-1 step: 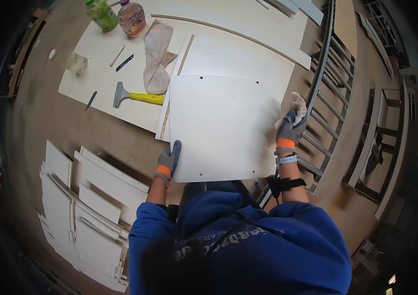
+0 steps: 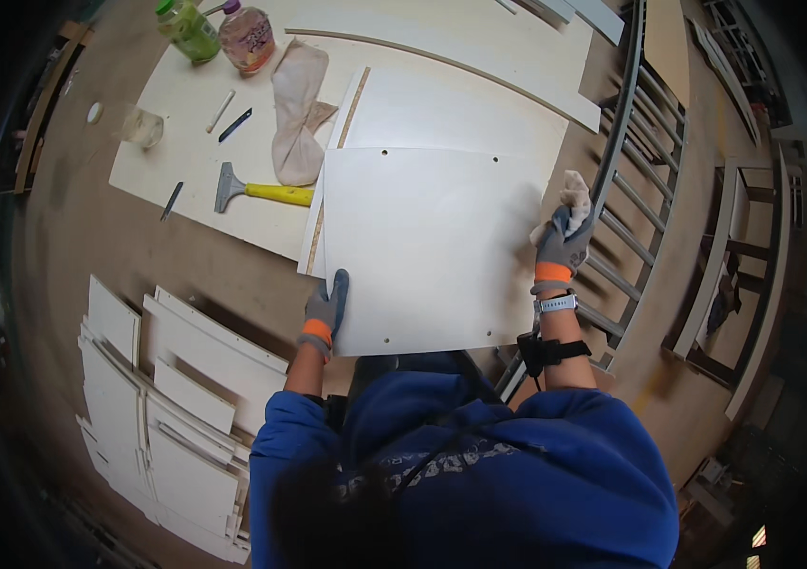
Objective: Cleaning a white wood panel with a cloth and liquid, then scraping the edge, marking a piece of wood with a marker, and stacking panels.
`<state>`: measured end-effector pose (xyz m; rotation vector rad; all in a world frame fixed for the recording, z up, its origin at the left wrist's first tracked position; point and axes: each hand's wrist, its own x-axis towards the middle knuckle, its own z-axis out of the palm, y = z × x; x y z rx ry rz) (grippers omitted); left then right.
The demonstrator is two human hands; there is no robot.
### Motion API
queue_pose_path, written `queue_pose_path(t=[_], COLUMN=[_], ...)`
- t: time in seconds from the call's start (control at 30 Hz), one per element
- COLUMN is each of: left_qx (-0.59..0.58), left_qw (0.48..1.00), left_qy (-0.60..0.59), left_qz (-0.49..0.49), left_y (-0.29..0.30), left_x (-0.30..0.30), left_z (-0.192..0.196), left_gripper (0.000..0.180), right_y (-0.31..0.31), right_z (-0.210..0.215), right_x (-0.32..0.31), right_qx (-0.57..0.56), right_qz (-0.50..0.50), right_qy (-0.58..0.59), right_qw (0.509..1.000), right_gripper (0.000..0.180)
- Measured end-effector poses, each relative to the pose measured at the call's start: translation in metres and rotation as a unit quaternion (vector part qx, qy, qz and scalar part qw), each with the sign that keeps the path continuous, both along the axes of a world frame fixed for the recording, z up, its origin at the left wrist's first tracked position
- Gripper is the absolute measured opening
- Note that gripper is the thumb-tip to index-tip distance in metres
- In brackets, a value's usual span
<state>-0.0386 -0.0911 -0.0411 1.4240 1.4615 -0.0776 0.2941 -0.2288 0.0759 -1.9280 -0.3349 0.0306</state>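
A white panel [image 2: 427, 251] with small round holes near its corners lies in front of me, on top of another white board [image 2: 451, 104]. My left hand [image 2: 327, 305], in a grey glove with an orange cuff, grips the panel's left edge near its front corner, thumb on top and fingers hidden below. Off the panel's right side, my right hand [image 2: 563, 245] is closed on a crumpled whitish cloth [image 2: 574, 192]. It appears apart from the panel. A scraper with a yellow handle [image 2: 278, 193] lies left of the panel, beside a beige cloth [image 2: 299, 119].
On the table [image 2: 185, 152] are a green bottle [image 2: 190, 33], a pinkish bottle [image 2: 248, 42], a clear cup [image 2: 144, 127], a dark cutter [image 2: 235, 125] and a small blade [image 2: 173, 201]. A metal roller conveyor [image 2: 633, 237] runs at right. White boards [image 2: 176, 427] are stacked at lower left.
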Motion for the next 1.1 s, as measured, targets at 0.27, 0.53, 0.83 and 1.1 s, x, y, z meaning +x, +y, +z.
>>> queue_pose_path(t=[0.27, 0.53, 0.83, 1.1], left_qx=[0.125, 0.108, 0.121, -0.253], left_qw=[0.99, 0.994, 0.988, 0.953], left_qy=[0.064, 0.025, 0.089, -0.16], left_qz=[-0.032, -0.009, -0.027, 0.041], left_y=[-0.007, -0.022, -0.004, 0.024], left_x=[0.01, -0.045, 0.004, 0.017], left_z=[-0.009, -0.068, -0.013, 0.048], left_gripper=[0.039, 0.038, 0.05, 0.068], right_y=[0.11, 0.169, -0.003, -0.165], right_z=[-0.087, -0.084, -0.105, -0.14], right_x=[-0.015, -0.06, 0.104, 0.078], right_qx=[-0.455, -0.333, -0.352, 0.076], right_qz=[0.157, 0.424, -0.186, -0.047], right_qy=[-0.146, -0.194, 0.109, 0.532], right_qw=[0.864, 0.819, 0.911, 0.842], right_gripper=[0.068, 0.066, 0.039, 0.044])
